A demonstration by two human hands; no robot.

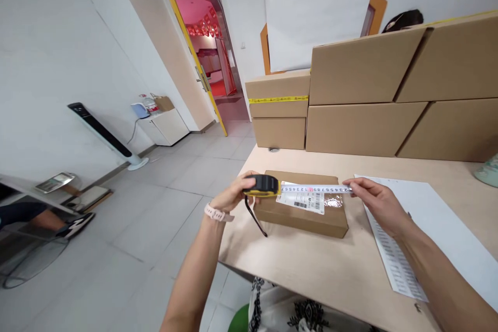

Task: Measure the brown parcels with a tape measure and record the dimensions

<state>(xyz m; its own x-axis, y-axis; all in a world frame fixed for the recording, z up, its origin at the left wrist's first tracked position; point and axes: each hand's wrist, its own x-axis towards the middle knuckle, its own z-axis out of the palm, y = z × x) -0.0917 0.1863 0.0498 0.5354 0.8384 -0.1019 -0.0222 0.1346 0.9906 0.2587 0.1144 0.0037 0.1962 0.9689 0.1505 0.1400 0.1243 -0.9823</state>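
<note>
My left hand (232,195) is closed around a black and yellow tape measure (261,185), its dark wrist strap hanging down. The white blade (311,189) is drawn out to the right across the top of a small cardboard box (303,223). At the blade's end, my right hand (375,199) pinches the tip between thumb and fingers. The box lies flat on the table, with a white shipping label (301,201) and shiny clear tape on its top. The blade passes over part of the label.
Stacked cardboard boxes (365,75) line the table's far side, with part of a head behind them. Printed sheets and white paper (447,228) lie to the right. Leftward are a tower fan (103,132), a white cabinet (165,127) and a seated person's leg and shoe (75,225).
</note>
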